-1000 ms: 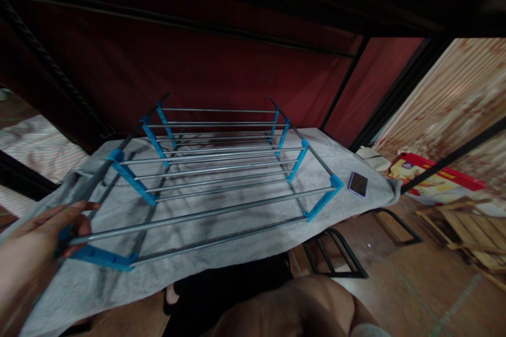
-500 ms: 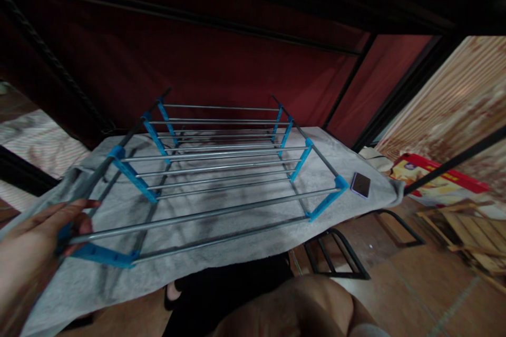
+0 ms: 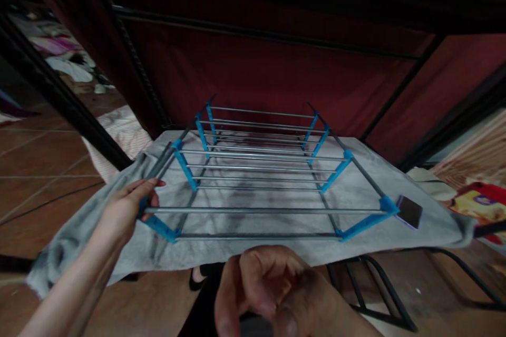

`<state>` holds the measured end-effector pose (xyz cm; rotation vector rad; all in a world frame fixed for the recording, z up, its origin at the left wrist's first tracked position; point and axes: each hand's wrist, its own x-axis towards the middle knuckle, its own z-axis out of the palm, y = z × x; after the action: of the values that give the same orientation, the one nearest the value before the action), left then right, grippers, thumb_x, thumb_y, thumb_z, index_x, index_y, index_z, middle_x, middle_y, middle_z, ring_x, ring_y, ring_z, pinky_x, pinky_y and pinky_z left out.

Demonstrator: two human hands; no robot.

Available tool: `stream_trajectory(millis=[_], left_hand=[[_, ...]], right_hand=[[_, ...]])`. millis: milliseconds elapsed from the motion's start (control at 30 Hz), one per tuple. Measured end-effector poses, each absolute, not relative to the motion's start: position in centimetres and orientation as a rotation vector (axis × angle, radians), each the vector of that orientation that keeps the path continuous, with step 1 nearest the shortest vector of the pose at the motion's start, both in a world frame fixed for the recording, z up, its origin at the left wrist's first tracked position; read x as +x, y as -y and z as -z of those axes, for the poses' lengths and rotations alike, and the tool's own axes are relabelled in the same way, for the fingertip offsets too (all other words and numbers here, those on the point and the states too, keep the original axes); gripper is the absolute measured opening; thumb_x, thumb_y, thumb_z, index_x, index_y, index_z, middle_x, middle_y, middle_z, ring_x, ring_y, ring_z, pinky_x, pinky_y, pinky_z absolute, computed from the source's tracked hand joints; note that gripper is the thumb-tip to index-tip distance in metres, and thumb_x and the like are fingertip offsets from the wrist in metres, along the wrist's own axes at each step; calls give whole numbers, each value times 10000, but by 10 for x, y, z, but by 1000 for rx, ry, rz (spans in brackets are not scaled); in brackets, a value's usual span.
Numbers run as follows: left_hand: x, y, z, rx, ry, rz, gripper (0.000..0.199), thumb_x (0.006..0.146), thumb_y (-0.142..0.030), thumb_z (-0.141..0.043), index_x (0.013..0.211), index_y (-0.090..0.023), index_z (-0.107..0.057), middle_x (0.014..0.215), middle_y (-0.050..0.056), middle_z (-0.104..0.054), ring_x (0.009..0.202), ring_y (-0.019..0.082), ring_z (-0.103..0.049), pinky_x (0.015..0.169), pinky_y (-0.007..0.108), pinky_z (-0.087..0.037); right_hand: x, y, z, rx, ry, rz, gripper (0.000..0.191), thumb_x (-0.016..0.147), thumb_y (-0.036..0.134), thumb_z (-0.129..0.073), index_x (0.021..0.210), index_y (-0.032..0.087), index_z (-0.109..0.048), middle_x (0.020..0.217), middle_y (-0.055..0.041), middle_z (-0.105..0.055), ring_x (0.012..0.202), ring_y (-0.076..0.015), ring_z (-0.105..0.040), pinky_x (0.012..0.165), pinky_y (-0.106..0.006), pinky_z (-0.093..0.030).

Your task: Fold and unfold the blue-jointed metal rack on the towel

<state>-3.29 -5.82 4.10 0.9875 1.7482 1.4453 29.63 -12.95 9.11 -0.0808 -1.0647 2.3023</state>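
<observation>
A rack of grey metal rods [image 3: 253, 210] joined by blue plastic brackets [image 3: 366, 224] lies across a grey cloth [image 3: 221, 255]. My left hand [image 3: 132, 205] is closed around the rack's near left corner, at a blue bracket and the rod ends. Close to the camera, my right hand [image 3: 269, 287] is raised at the bottom middle, in front of the rack's near edge and apart from it. Its fingers are curled over something dark and rounded, partly hidden, that I cannot make out.
A phone [image 3: 409, 212] lies on the cloth right of the rack. A dark red panel [image 3: 276, 73] stands behind. Black metal frames [image 3: 379, 289] are at the lower right. Striped fabric [image 3: 124, 137] and a cable [image 3: 51, 201] are at the left, a red and yellow package [image 3: 480, 202] at the right.
The view has swung left, so the rack appears farther right. My right hand has come up into view with its fingers curled. My left hand still grips the same corner.
</observation>
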Motion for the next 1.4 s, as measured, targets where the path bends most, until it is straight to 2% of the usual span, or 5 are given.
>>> stream_trajectory(millis=[133,533,700,933,1400], left_hand=[[-29,63,-44,987,-1675,-1457,411,773,-507,-673,909,-121,-649,517,-15,-525,422,105,-395,342,195,-285],[-84,59,25,797,-1816,-1625,475,804,-596,-568,970,-159,-657,882,112,-689,861,286,-664,787,400,-570],[-122,72,92,1319,-2680,-704,342,787,-286,-481,1040,-140,-660,1167,206,-634,1128,383,-601,968,470,-487],[-130,89,122,1504,-2816,-30,444,893,-263,-353,1207,-66,-597,1256,256,-575,1201,386,-538,962,470,-448],[-136,75,120,1311,-2661,-379,285,795,-238,-486,1021,-116,-609,1143,242,-638,1127,359,-625,953,427,-496]], right_hand=[[294,120,-53,-149,928,-2314,271,722,286,-833,724,171,-587,834,-39,-647,728,-135,-589,699,-247,-444],[344,112,92,-991,911,-2067,362,703,483,-847,751,172,-667,808,-53,-654,752,-159,-565,711,-273,-433],[356,114,123,-1144,736,-1980,446,617,543,-896,729,181,-661,790,-47,-671,729,-158,-597,686,-265,-449],[349,110,140,-1222,647,-1964,481,543,537,-936,686,193,-631,744,-35,-682,683,-156,-618,642,-266,-447],[339,104,161,-1176,639,-2049,534,478,549,-962,676,173,-638,712,-43,-689,630,-134,-611,595,-244,-431]])
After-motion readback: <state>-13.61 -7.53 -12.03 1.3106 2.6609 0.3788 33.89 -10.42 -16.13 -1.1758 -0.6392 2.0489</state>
